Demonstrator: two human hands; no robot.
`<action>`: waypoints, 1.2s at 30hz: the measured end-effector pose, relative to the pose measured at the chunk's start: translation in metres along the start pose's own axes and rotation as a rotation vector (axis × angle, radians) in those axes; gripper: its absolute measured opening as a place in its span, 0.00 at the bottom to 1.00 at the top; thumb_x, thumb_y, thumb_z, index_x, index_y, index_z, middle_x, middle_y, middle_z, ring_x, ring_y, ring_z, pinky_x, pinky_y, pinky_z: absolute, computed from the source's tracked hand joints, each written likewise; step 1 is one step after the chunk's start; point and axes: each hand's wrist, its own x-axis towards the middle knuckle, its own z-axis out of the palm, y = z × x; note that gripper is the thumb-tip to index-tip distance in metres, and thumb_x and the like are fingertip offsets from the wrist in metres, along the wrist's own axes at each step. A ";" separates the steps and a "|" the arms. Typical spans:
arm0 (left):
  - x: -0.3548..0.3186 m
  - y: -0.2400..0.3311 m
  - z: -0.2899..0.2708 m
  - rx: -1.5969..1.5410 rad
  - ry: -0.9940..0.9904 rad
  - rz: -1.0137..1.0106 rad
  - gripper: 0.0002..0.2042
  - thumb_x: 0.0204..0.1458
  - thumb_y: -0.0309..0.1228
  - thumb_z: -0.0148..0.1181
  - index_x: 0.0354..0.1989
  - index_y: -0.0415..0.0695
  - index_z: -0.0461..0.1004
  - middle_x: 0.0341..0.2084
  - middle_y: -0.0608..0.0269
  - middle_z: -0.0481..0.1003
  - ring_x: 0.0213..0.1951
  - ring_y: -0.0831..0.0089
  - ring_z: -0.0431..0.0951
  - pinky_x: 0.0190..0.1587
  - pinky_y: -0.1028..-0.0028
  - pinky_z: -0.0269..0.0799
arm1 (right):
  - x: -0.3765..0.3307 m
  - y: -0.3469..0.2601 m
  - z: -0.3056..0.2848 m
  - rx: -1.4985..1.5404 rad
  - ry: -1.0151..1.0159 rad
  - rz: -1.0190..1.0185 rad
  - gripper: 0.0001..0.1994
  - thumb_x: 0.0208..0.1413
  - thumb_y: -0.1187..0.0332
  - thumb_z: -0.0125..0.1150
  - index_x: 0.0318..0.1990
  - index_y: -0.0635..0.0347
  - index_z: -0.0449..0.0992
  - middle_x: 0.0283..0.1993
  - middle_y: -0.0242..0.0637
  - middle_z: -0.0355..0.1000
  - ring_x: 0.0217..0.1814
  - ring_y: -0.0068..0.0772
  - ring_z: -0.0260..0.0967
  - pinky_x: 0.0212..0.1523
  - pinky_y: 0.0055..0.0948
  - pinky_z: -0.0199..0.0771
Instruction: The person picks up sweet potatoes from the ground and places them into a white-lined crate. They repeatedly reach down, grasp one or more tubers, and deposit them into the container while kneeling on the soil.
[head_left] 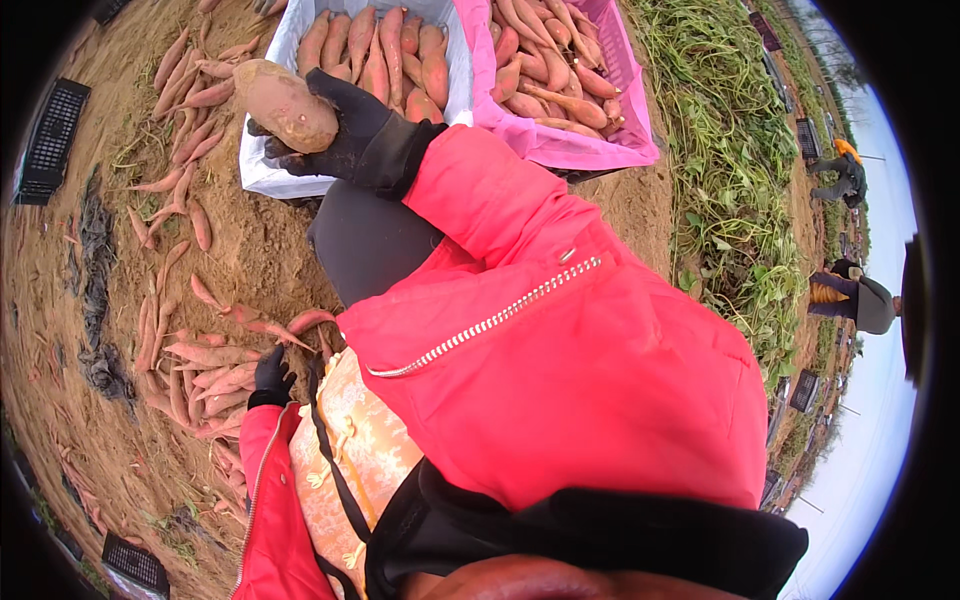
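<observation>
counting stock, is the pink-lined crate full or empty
Not empty: the pink-lined crate holds piled sweet potatoes; whether completely full, cannot tell.

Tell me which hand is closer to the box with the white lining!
Right. The right hand, holding a big sweet potato, is by the edge of the white-lined box. The left hand is farther away, beside the pile of sweet potatoes on the ground.

Right hand (345, 138) outstretched in a curled grip, left hand (272, 379) low

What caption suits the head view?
Right hand holds a large tuber by a white-lined crate; left hand beside sweet potatoes.
</observation>
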 end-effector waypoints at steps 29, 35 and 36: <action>0.036 0.065 0.002 -0.546 0.095 -0.703 0.18 0.46 0.46 0.62 0.35 0.43 0.74 0.20 0.66 0.74 0.21 0.74 0.72 0.24 0.72 0.68 | -0.173 -0.179 -0.317 -2.172 0.716 0.941 0.27 0.54 0.55 0.55 0.58 0.59 0.64 0.62 0.51 0.57 0.64 0.46 0.55 0.60 0.31 0.56; 0.046 0.064 -0.024 -0.275 -0.119 -0.865 0.24 0.46 0.50 0.60 0.41 0.41 0.74 0.33 0.53 0.76 0.38 0.61 0.76 0.39 0.70 0.71 | -0.102 -0.169 -0.188 -2.226 0.685 0.649 0.27 0.56 0.57 0.54 0.58 0.67 0.62 0.57 0.45 0.63 0.58 0.42 0.63 0.57 0.31 0.61; 0.048 0.054 -0.029 -0.311 -0.162 -0.930 0.24 0.45 0.51 0.59 0.41 0.42 0.74 0.35 0.51 0.76 0.40 0.59 0.76 0.41 0.70 0.70 | -0.080 -0.157 -0.153 -1.999 0.625 0.289 0.23 0.57 0.63 0.53 0.57 0.68 0.63 0.56 0.44 0.65 0.57 0.39 0.63 0.56 0.29 0.62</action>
